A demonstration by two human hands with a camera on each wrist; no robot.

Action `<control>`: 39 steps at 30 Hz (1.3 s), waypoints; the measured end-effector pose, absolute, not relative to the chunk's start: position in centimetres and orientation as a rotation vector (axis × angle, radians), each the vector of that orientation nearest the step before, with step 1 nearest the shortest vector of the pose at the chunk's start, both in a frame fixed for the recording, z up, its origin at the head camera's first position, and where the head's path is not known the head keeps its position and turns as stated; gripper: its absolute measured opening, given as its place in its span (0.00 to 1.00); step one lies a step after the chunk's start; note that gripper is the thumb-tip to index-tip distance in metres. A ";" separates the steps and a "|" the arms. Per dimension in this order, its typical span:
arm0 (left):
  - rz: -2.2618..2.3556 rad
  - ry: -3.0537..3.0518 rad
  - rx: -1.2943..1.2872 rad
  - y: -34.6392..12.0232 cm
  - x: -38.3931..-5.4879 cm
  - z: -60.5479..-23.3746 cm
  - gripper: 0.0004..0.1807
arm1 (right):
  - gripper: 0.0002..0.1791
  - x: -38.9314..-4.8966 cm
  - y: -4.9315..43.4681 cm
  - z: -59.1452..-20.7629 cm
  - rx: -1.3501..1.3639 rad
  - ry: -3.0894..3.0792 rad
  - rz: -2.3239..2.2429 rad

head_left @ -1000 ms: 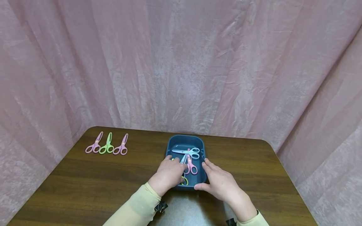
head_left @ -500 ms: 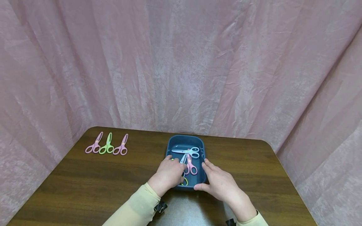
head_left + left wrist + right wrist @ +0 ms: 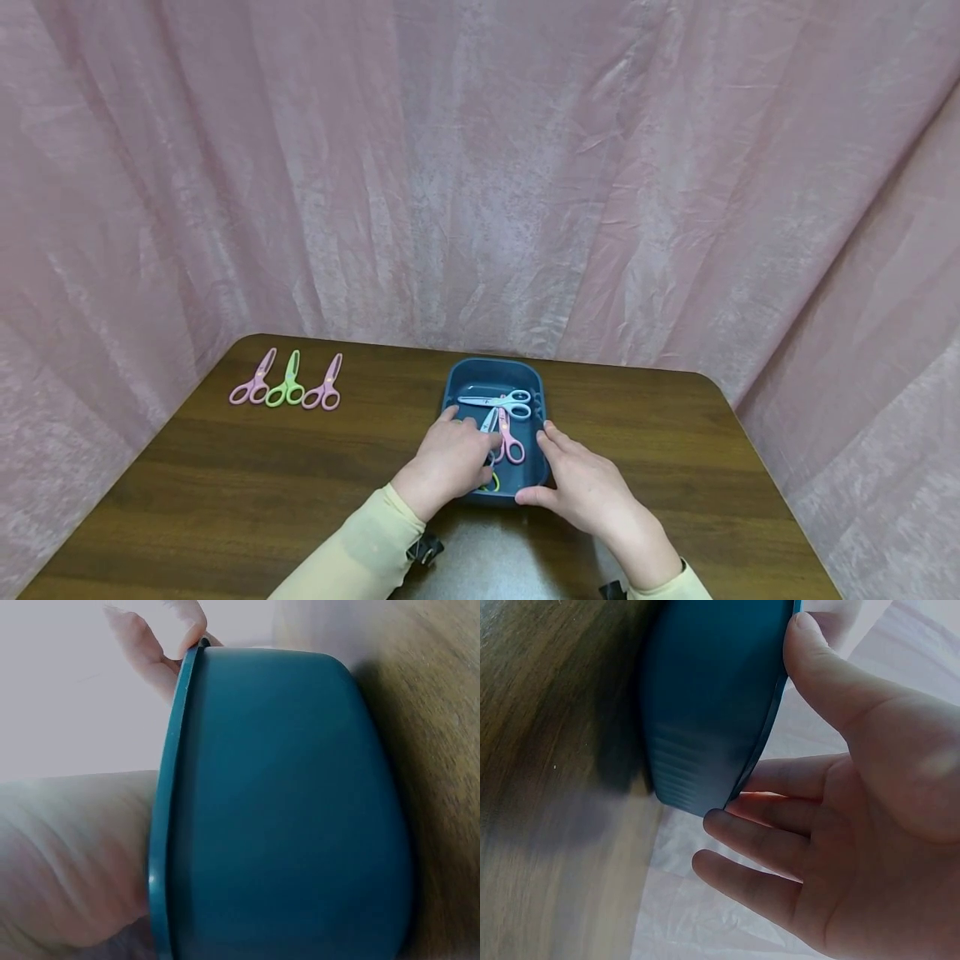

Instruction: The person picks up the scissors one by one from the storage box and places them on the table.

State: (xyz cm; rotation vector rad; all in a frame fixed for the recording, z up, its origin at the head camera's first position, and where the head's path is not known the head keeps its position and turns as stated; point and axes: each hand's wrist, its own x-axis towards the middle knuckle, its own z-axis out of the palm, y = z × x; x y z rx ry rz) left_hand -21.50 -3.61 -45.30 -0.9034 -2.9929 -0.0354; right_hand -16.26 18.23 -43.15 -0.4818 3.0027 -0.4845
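Observation:
A blue tray (image 3: pixel 491 372) holds scissors: a light blue pair (image 3: pixel 513 403) across the far part, a pink pair (image 3: pixel 512 443) below, and light blue blades (image 3: pixel 489 421) partly covered. A yellow loop (image 3: pixel 496 482) shows by the near wall. My left hand (image 3: pixel 450 458) reaches over the tray's left side, down among the scissors; its fingertips are hidden and its grip does not show. My right hand (image 3: pixel 588 486) rests against the right side, thumb at the near corner. In the right wrist view, its fingers extend along the tray's wall (image 3: pixel 712 712).
At the table's far left, purple scissors (image 3: pixel 252 386), green scissors (image 3: pixel 287 386) and more purple scissors (image 3: pixel 323 390) lie in a row, blades pointing away. The brown table (image 3: pixel 225 500) meets a pink curtain (image 3: pixel 480 183) behind.
The yellow loop is more covered by my left hand, which has shifted only slightly. My right hand stays at the tray's side, and the row of scissors lies as before.

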 end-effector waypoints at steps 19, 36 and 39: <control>-0.125 -2.792 -0.923 -4.4 -20.1 -44.4 0.22 | 0.54 -16.2 18.3 -43.2 -0.501 3.017 -0.491; -0.149 -2.628 -0.925 -6.4 -18.9 -43.6 0.19 | 0.55 -16.2 18.3 -43.2 -0.490 3.009 -0.482; -0.175 -2.636 -0.917 -6.7 -18.7 -43.3 0.20 | 0.55 -16.3 18.3 -43.1 -0.483 3.002 -0.486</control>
